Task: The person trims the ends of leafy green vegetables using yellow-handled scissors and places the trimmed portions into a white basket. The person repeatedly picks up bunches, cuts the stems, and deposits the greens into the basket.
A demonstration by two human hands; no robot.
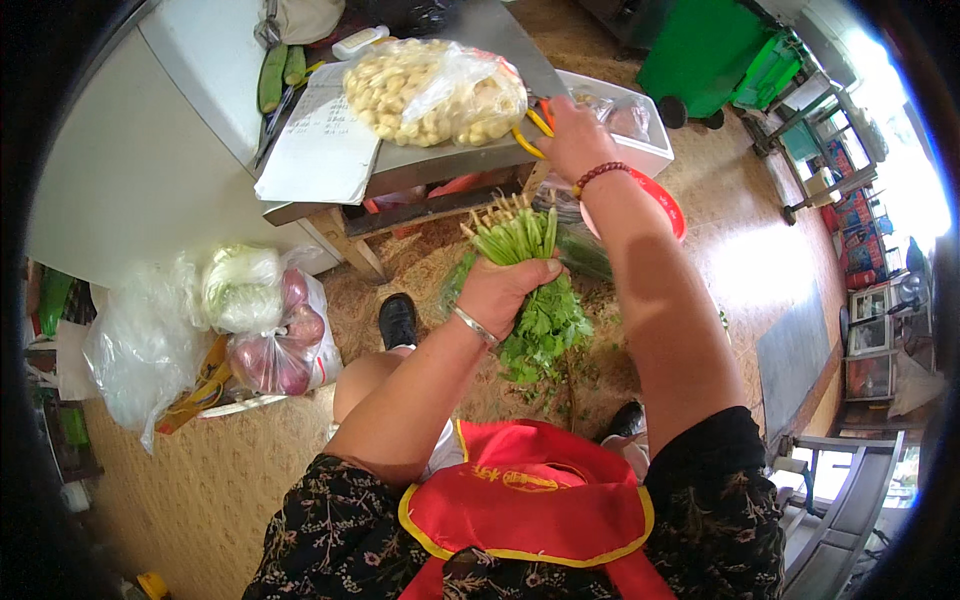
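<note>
My left hand (504, 294) is wrapped around a bunch of leafy green herbs, likely cilantro (546, 330). Its trimmed stems and pale roots point up towards the table, and the leaves hang below my fist. At the table's right edge, my right hand (581, 139) has the yellow-and-orange handles of what look like scissors (528, 144) between thumb and fingers. The fingertips and the rest of that tool are partly hidden. Just left of them lies a clear bag of peeled garlic cloves (420, 94).
On the metal table (420, 161) lie written papers (319, 157) and green gourds (272, 79). A white foam box (649, 142) and red-rimmed basin (664, 199) stand right. Bagged red onions (274, 360) and cabbage (244, 285) sit left. Leaf scraps litter the floor. A green wheeled bin (697, 56) stands behind.
</note>
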